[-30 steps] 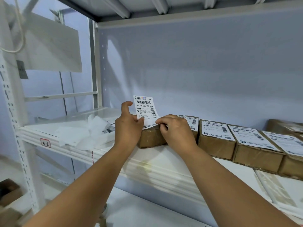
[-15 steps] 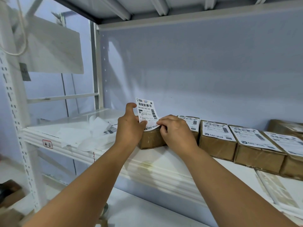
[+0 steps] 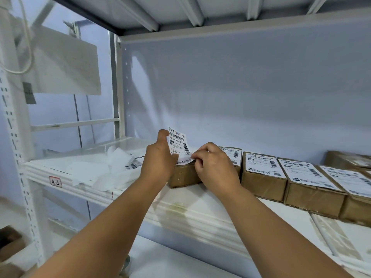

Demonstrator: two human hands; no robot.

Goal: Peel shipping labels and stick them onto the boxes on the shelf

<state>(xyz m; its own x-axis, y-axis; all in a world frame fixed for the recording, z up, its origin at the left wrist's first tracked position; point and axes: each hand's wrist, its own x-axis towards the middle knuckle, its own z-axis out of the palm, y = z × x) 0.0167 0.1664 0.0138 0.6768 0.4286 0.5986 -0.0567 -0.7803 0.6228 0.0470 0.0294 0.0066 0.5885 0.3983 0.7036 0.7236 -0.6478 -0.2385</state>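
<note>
A white shipping label (image 3: 177, 142) with barcodes stands almost upright over a brown cardboard box (image 3: 183, 175) on the white shelf (image 3: 196, 205). My left hand (image 3: 159, 159) holds the label's left edge, thumb raised behind its top corner. My right hand (image 3: 214, 167) pinches the label's lower end down on the box's near top edge. Only the box's front face shows below my hands. To its right runs a row of brown boxes (image 3: 263, 177) with labels on their tops.
A heap of white backing papers and label sheets (image 3: 108, 169) lies on the shelf to the left. A white upright post (image 3: 14, 125) stands at far left. The shelf above (image 3: 200, 15) hangs overhead. A lower shelf (image 3: 170, 259) lies beneath.
The label's free end has come down a little toward the box while both hands keep hold. The view has shifted slightly.
</note>
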